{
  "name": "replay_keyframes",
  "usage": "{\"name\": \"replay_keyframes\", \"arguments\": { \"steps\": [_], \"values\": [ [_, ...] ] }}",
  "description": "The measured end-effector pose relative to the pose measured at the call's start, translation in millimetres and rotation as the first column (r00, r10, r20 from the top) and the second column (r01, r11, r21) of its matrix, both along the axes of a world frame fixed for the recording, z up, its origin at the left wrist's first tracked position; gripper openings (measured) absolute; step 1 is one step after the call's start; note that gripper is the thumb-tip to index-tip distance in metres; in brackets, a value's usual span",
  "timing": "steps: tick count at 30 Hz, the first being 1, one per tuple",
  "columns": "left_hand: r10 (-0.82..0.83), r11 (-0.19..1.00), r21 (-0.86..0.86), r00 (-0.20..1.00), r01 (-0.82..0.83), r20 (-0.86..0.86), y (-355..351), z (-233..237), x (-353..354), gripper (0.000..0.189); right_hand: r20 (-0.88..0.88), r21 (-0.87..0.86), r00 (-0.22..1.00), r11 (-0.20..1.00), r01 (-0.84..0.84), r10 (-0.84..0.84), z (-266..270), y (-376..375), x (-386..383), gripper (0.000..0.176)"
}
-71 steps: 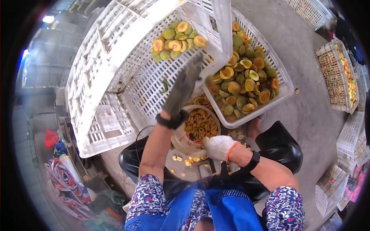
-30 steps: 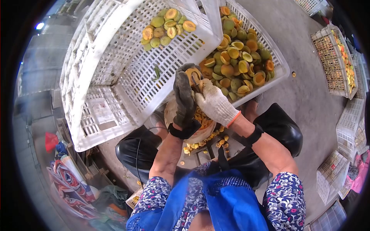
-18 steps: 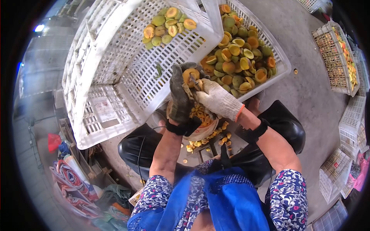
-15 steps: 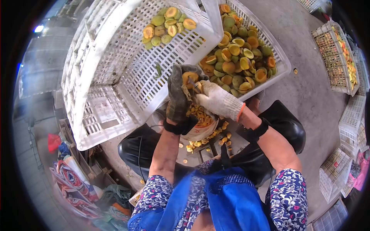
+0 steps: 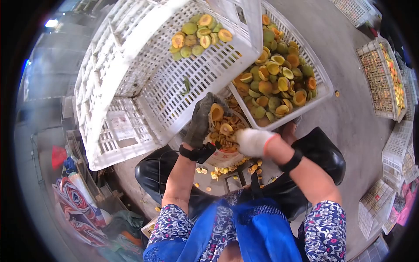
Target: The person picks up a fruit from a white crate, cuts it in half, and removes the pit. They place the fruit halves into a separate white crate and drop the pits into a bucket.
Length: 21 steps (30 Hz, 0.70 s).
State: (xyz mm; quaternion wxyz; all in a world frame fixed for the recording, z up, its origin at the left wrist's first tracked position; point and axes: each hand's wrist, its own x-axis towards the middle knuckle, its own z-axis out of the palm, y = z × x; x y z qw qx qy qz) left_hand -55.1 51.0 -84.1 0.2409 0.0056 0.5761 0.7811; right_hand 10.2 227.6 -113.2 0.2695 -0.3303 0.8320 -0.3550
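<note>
My left hand (image 5: 201, 118), in a dark rubbery glove, is closed around a peach half (image 5: 216, 112), its orange cut face and hollow turned up. My right hand (image 5: 253, 142), in a white knitted glove with an orange cuff, is closed and smeared by motion at the right of the bucket; what its fingers hold cannot be made out. Below both hands, between the knees, stands a white bucket (image 5: 218, 158) filled with orange-brown scraps and pits (image 5: 228, 139). Several yellow bits (image 5: 224, 171) lie on the floor around its base.
A tilted white crate (image 5: 161, 105) at upper left bears several halved fruits (image 5: 200, 37) and a green leaf (image 5: 186, 86). Beside it, another white crate (image 5: 324, 94) is heaped with green-skinned halves (image 5: 279, 72). More crates (image 5: 379, 78) stand along the right. Folded sacks (image 5: 78, 205) lie at lower left.
My right hand has moved away from the fruit, down and right to the bucket's side. My left hand has dropped slightly and still holds the peach half. The view has shifted a little.
</note>
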Motion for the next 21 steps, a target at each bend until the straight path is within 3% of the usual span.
{"name": "replay_keyframes", "arguments": {
  "steps": [1,2,3,5,6,7,8,9,10,11,12,13,15,17,19,20,21],
  "values": [
    [0.034,0.988,-0.15,0.999,-0.034,0.0,-3,-5,-5,0.049,-0.056,0.264,0.997,0.962,0.07,-0.057,3,0,20,0.018],
    [-0.016,0.977,-0.211,0.998,0.001,-0.069,2,0,-12,0.048,0.005,0.298,0.999,0.954,0.033,-0.036,5,-3,25,0.018],
    [-0.016,0.977,-0.212,0.997,0.0,-0.073,8,3,-16,0.048,0.244,0.326,0.969,0.939,-0.112,0.031,5,-8,22,0.018],
    [-0.218,0.923,-0.381,0.89,0.055,-0.401,27,13,-26,0.044,0.277,0.224,0.96,0.974,-0.028,-0.036,9,-15,25,0.019],
    [-0.174,0.963,-0.251,0.939,0.1,-0.296,31,1,-42,0.041,0.319,0.245,0.943,0.969,0.015,-0.096,32,-14,16,0.019],
    [-0.203,0.908,-0.419,0.861,-0.013,-0.466,33,-8,-71,0.038,0.317,0.247,0.943,0.969,0.019,-0.1,29,-13,16,0.019],
    [-0.159,0.862,-0.482,0.816,-0.16,-0.556,32,-13,-98,0.033,0.176,0.258,0.976,0.963,0.077,-0.125,24,-11,16,0.019],
    [-0.206,0.752,-0.508,0.581,-0.421,-0.787,23,-30,-126,0.029,0.035,0.261,0.988,0.956,0.134,-0.148,22,-9,17,0.021],
    [-0.269,0.475,-0.689,0.655,-0.548,-0.706,17,-44,-163,0.028,0.099,0.296,0.982,0.947,0.127,-0.163,29,-7,11,0.018],
    [-0.325,0.404,-0.62,0.528,-0.673,-0.785,22,-30,-175,0.034,0.101,0.299,0.981,0.945,0.131,-0.168,30,-6,8,0.018],
    [-0.415,0.296,-0.65,0.519,-0.7,-0.747,19,-33,-190,0.041,0.075,0.269,0.984,0.953,0.136,-0.161,30,-4,6,0.018],
    [-0.418,0.303,-0.658,0.524,-0.689,-0.742,16,-38,-201,0.041,0.055,0.239,0.986,0.961,0.139,-0.157,30,-4,7,0.019],
    [-0.458,0.066,-0.859,0.75,-0.507,-0.477,21,-41,-214,0.047,0.107,0.266,0.979,0.954,0.142,-0.175,29,-6,5,0.021],
    [-0.472,0.118,-0.846,0.72,-0.52,-0.508,23,-41,-212,0.051,0.065,0.211,0.97,0.953,0.217,-0.235,25,-6,7,0.024],
    [-0.553,-0.035,-0.865,0.731,-0.5,-0.4,25,-26,-197,0.052,0.106,0.18,0.968,0.962,0.204,-0.226,33,-3,0,0.019],
    [-0.623,-0.054,-0.781,0.632,-0.622,-0.461,15,-51,-204,0.05,0.23,0.136,0.954,0.977,0.166,-0.194,33,-4,-4,0.02],
    [-0.622,-0.055,-0.779,0.632,-0.625,-0.462,14,-50,-203,0.05,0.348,0.085,0.925,0.988,0.129,-0.151,35,-7,-7,0.022]
  ]
}}
